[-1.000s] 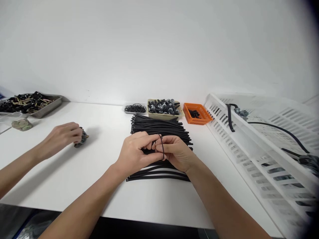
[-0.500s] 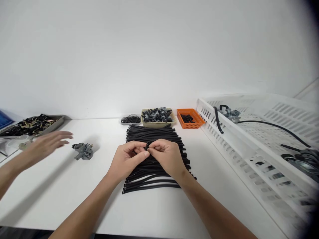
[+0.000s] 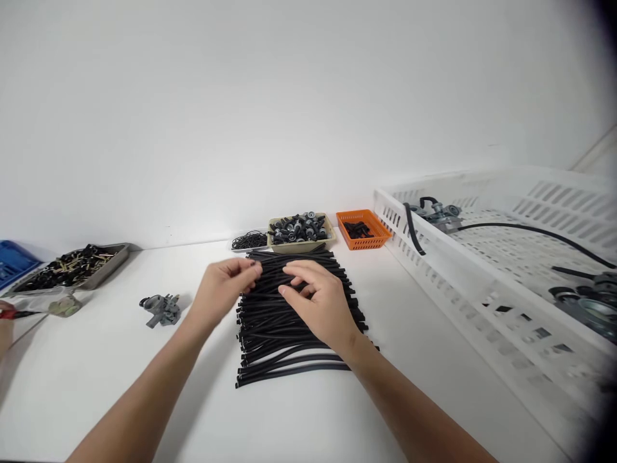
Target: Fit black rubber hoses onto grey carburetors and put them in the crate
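My left hand (image 3: 219,289) is raised over the left end of a row of black rubber hoses (image 3: 294,321). Its thumb and forefinger pinch a small black part, mostly hidden by the fingertips. Over the middle of the hoses, my right hand (image 3: 322,305) has its fingers curved and apart, holding nothing that I can see. The two hands are separated by a short gap. To the left of my left arm, a grey metal carburetor (image 3: 164,310) rests on the white table.
Along the wall stand a tray of black rings (image 3: 249,240), a cream tray of metal-and-black fittings (image 3: 301,229) and an orange basket (image 3: 363,229). A white crate (image 3: 463,296) with carburetors flanks the right. A metal tray (image 3: 103,263) and a co-worker's hand (image 3: 6,334) are at left.
My hands have come apart, the left moving left with the small black part, the right opening. The co-worker's hand has drawn back to the left edge, beside a red-and-black tool.
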Tool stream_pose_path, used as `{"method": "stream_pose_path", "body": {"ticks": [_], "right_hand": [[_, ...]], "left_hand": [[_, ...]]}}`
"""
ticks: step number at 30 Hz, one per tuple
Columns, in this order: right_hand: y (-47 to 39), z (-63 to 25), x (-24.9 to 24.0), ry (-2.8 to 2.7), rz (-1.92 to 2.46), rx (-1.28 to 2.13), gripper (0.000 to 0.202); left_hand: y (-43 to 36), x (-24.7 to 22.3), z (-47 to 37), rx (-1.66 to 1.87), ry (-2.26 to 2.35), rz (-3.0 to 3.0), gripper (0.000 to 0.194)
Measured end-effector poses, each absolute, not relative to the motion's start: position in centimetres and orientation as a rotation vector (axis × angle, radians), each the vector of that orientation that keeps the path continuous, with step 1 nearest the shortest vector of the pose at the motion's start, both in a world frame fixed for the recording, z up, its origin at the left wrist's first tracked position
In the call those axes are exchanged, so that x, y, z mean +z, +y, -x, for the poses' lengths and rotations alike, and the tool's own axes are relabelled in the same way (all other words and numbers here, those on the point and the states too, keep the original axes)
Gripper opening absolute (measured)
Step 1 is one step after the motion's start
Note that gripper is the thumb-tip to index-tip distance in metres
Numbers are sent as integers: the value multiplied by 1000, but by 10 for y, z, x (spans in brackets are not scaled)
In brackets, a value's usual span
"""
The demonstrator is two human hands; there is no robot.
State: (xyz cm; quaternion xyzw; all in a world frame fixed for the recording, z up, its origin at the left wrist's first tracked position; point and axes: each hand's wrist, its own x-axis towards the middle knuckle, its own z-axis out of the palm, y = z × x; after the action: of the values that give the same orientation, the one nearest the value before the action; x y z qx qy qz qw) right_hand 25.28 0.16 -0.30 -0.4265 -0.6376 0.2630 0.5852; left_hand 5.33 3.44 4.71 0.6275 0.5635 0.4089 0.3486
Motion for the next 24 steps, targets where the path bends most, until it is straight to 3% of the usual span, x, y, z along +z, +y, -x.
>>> {"method": "stream_pose_path", "body": {"ticks": [5,9,13,18,24], "right_hand": [[7,-258,-4,-1462,1046,593,22],[10,-258,-8,-1474,1072,580,20],[10,-258,-9,-1492,1078,580,18],[10,-258,-10,-1533,1075,539,16],[17,-260,-18,-1506,1091,500,19]], "left_hand": [[129,64,-41,1003,1836,-1747,35],[157,60,-28,998,2025,-1800,61],[112,67,9,1065,2047,-1889,68],[39,71,94,1498,2097,-1724,63],[-9,16,165,1497,2012,-1264,86]]}}
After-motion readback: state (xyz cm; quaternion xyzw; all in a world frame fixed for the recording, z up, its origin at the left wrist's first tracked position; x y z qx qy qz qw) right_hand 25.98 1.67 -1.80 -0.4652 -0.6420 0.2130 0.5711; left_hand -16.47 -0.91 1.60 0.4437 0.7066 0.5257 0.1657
